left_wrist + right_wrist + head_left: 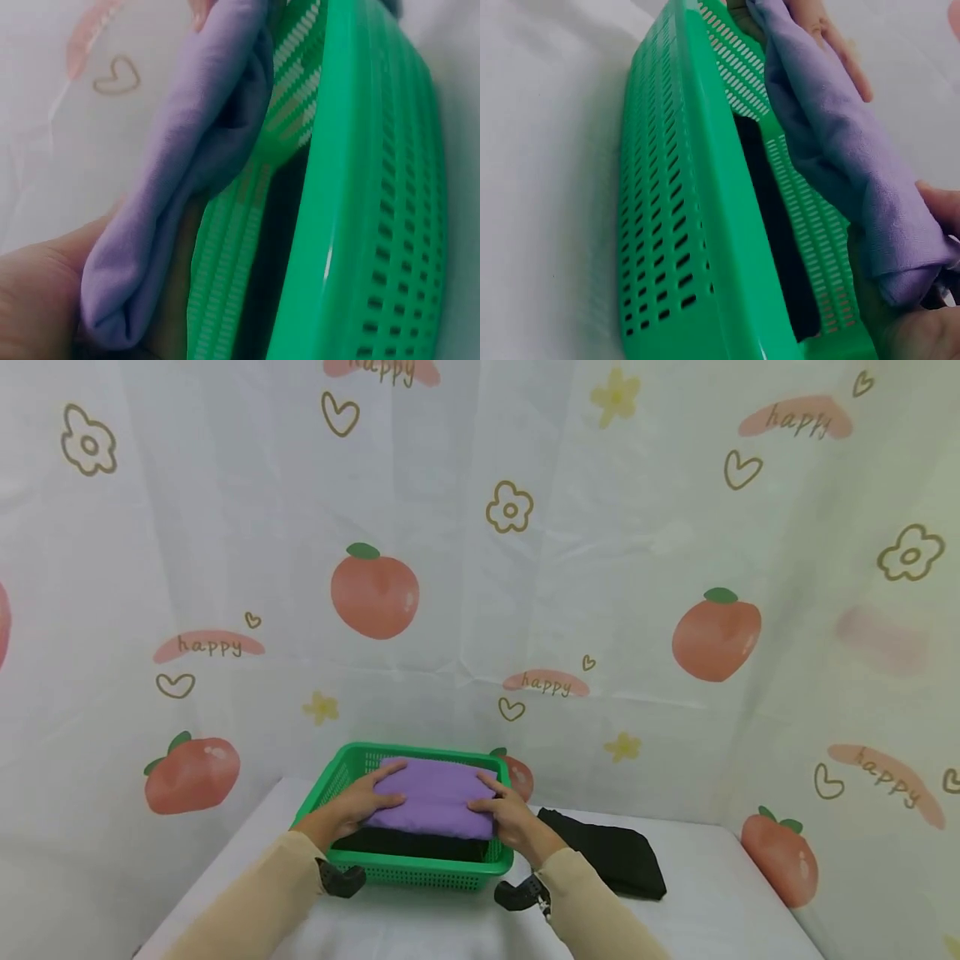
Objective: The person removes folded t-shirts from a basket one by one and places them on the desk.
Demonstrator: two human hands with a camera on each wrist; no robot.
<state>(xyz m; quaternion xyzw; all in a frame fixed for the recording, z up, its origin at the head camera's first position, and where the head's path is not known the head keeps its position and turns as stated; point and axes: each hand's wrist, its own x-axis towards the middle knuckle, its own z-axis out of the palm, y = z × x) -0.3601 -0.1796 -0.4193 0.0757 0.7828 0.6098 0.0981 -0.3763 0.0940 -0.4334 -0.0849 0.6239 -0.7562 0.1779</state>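
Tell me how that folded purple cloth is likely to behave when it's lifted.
The purple cloth would probably be soft and floppy, as its folded layers bulge and crease. It may sag or unfold if the left hand or right hand lets go, since they hold opposite ends. Its matte surface suggests little slipperiness.

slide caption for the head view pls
Left hand and right hand hold a folded purple cloth over a green basket.

With your right hand [919, 334], at the lower right, you hold one end of the folded purple cloth [836, 135]. Your left hand [816, 21] is on it farther along, near the top. The cloth is above the green basket [731, 202], whose walls have many small holes. Inside lies a black item [782, 232], partly hidden. On the left there is a white surface [547, 202].
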